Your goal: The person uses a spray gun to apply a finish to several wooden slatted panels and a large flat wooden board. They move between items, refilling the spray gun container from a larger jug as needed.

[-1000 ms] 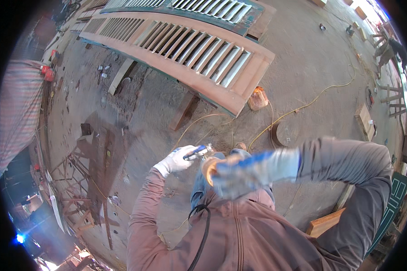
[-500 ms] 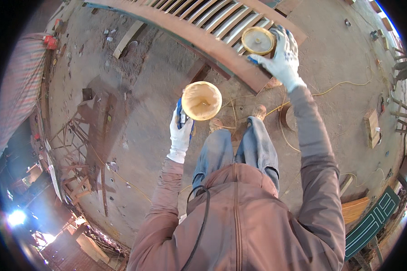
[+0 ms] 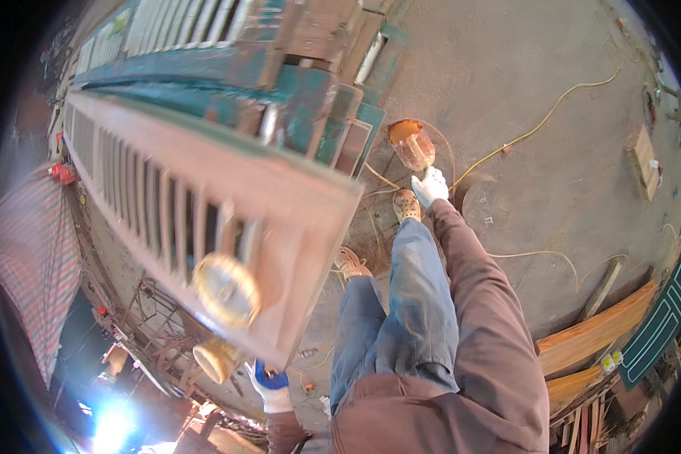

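My right hand [image 3: 431, 185], in a white glove, is at the near end of a cut-open translucent plastic container [image 3: 414, 150] with orange inside; its fingers appear closed on that end. Low on the left, my gloved left hand [image 3: 271, 384], its palm coated blue, is beside a tilted yellowish cup [image 3: 215, 360]. It seems to grip the cup's holder, partly hidden by the panel. A round, yellow-rimmed lid [image 3: 227, 290] rests on the near end of the reddish-brown slatted panel [image 3: 303, 219].
More frames and slatted panels, some green [image 3: 303, 102], stand behind the panel. A yellow cable [image 3: 507, 145] crosses the floor. Wooden boards [image 3: 598, 325] and a dark green panel [image 3: 658, 325] lie at right. A wooden block [image 3: 643, 163] sits farther off.
The view has turned right. My right hand has left the round lid on the panel and reached down to the plastic container. My left hand with the cup now shows lower left.
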The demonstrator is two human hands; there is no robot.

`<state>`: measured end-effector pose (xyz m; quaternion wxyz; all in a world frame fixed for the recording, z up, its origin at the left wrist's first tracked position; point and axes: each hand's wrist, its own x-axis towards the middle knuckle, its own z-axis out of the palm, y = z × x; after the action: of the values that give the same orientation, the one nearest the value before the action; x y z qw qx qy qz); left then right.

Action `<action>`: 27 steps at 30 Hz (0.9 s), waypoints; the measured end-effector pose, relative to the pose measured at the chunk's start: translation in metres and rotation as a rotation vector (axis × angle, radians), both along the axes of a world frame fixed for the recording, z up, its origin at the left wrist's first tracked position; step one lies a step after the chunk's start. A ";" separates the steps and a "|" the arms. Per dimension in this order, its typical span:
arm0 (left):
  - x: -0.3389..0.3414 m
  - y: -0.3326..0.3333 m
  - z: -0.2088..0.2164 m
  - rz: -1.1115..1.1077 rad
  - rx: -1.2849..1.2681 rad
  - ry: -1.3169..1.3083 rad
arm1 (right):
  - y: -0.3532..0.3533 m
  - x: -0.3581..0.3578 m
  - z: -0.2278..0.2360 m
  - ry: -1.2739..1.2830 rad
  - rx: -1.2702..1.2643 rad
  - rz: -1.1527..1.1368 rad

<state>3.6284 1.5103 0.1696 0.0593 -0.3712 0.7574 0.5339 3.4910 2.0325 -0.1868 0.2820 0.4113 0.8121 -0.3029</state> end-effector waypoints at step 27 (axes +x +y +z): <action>0.081 -0.049 -0.011 0.008 0.285 0.224 | -0.019 0.161 0.240 0.668 0.185 0.268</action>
<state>3.7098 1.4618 0.1591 0.0243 -0.3001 0.6746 0.6740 3.6515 2.0136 0.0534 0.0003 0.2037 0.9300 -0.3061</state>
